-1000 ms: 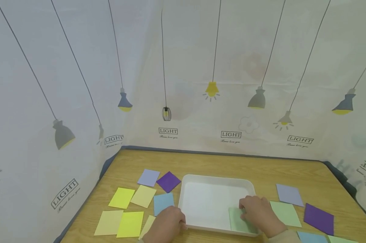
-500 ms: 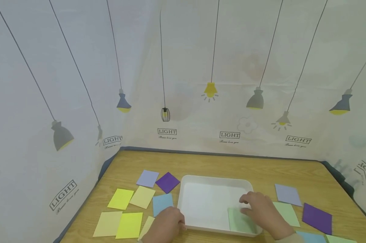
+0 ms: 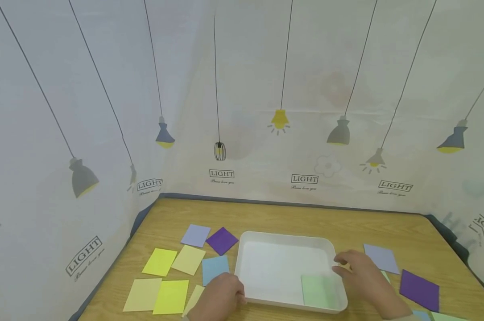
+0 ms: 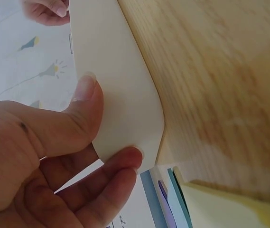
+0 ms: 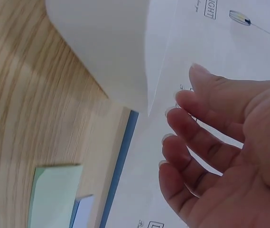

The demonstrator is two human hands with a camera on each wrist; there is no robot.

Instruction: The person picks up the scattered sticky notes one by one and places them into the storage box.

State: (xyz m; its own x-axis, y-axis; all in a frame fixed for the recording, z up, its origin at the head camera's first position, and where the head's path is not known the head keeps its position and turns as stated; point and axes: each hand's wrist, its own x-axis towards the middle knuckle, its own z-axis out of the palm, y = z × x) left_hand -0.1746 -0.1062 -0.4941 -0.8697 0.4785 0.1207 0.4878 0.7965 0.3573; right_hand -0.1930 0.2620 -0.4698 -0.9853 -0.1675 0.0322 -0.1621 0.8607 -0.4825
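Note:
A white tray [image 3: 274,263] lies on the wooden table, with a pale green paper square [image 3: 319,290] flat in its near right corner. My left hand [image 3: 219,296] holds the tray's near left corner; in the left wrist view the thumb and fingers pinch the tray wall [image 4: 120,80]. My right hand [image 3: 364,276] hovers at the tray's right edge, its fingers loosely bent and nothing between them. The right wrist view shows that hand [image 5: 220,137] apart from the tray [image 5: 101,52]. Another green square [image 5: 54,194] on the table is mostly covered by the right hand in the head view.
Left of the tray lie paper squares: lavender [image 3: 196,235], purple [image 3: 222,240], blue [image 3: 215,268], bright yellow [image 3: 159,261] and pale yellow [image 3: 142,294]. To the right are a lavender square [image 3: 381,257] and a purple one [image 3: 419,290]. A lamp-patterned curtain [image 3: 262,80] encloses the table.
My right hand has let go of the pale green square, lifted off it and moved right, out over the tray's right edge. The left hand stays on the tray corner.

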